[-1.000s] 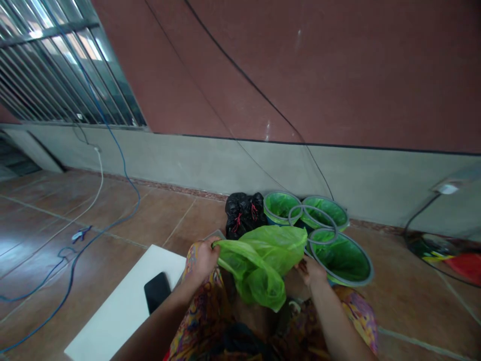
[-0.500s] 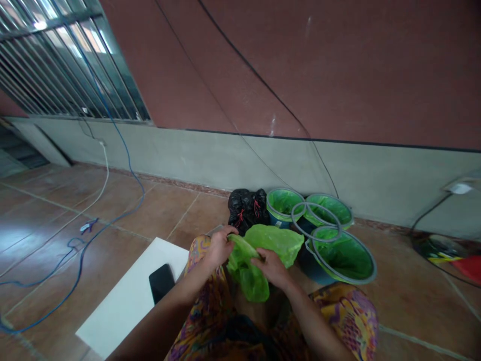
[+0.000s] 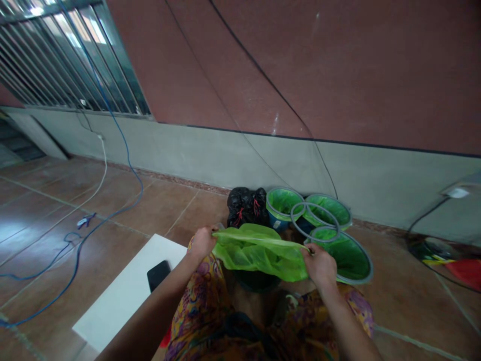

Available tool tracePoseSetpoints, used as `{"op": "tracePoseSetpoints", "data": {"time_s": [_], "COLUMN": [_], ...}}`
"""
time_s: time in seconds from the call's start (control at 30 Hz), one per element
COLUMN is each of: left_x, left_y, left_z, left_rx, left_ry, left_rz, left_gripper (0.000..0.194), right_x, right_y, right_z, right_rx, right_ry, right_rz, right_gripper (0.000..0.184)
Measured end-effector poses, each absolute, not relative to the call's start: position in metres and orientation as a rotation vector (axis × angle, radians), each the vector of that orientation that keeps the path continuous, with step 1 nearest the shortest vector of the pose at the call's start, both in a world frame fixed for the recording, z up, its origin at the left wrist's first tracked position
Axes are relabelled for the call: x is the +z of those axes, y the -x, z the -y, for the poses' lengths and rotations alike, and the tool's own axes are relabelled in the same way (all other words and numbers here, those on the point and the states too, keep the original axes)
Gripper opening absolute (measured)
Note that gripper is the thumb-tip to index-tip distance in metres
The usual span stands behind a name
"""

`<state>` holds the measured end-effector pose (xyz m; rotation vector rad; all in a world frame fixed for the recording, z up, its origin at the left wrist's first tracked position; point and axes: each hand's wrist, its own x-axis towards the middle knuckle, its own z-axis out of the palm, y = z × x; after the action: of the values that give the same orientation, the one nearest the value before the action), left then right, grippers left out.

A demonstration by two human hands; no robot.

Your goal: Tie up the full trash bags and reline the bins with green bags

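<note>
A translucent green bin bag (image 3: 259,253) is stretched taut between my two hands. My left hand (image 3: 203,243) pinches its left corner, and my right hand (image 3: 321,265) grips the right corner, both with closed fingers. Beneath the bag, a dark bin (image 3: 257,282) shows in part between my knees; the bag covers most of it. Just past my right hand stands a bin lined in green (image 3: 351,255). Two more lined bins, one at the back (image 3: 284,201) and one behind on the right (image 3: 330,209), stand by the wall. A loose grey ring (image 3: 314,204) lies across the bins' rims.
Black tied bags (image 3: 246,205) sit against the wall beside the bins. Left of my leg, a white board (image 3: 124,291) carries a black phone (image 3: 158,275). A blue cable (image 3: 78,255) loops over the tiled floor. A red item (image 3: 466,273) lies at far right.
My hands have moved apart, the right one to the right, pulling the bunched green bag out wide. The dark bin's edge now shows beneath it.
</note>
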<state>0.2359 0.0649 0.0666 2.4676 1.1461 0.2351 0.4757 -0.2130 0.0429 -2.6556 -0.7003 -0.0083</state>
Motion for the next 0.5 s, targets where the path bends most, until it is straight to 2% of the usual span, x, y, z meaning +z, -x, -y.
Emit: {"op": "tracePoseSetpoints", "data": {"time_s": [0.17, 0.33, 0.4, 0.5], "left_x": [0.066, 0.064, 0.066, 0.068], "left_y": [-0.234, -0.228, -0.222, -0.212], "left_z": [-0.06, -0.067, -0.076, -0.086], "left_rx": [0.197, 0.179, 0.167, 0.165], "left_ry": [-2.408, -2.399, -2.408, -2.461], "left_rz": [-1.195, -1.321, -1.389, -1.457], "left_gripper": [0.035, 0.039, 0.039, 0.038], "right_x": [0.016, -0.007, -0.007, 0.003], "right_y": [-0.449, -0.411, -0.414, -0.439], "right_z": [0.227, 0.24, 0.247, 0.258], "right_rx": [0.357, 0.753, 0.778, 0.573], "right_ry": [2.743, 2.616, 2.613, 2.741], "right_rz": [0.818, 1.083, 1.107, 0.962], "right_gripper": [0.036, 0.027, 0.025, 0.036]}}
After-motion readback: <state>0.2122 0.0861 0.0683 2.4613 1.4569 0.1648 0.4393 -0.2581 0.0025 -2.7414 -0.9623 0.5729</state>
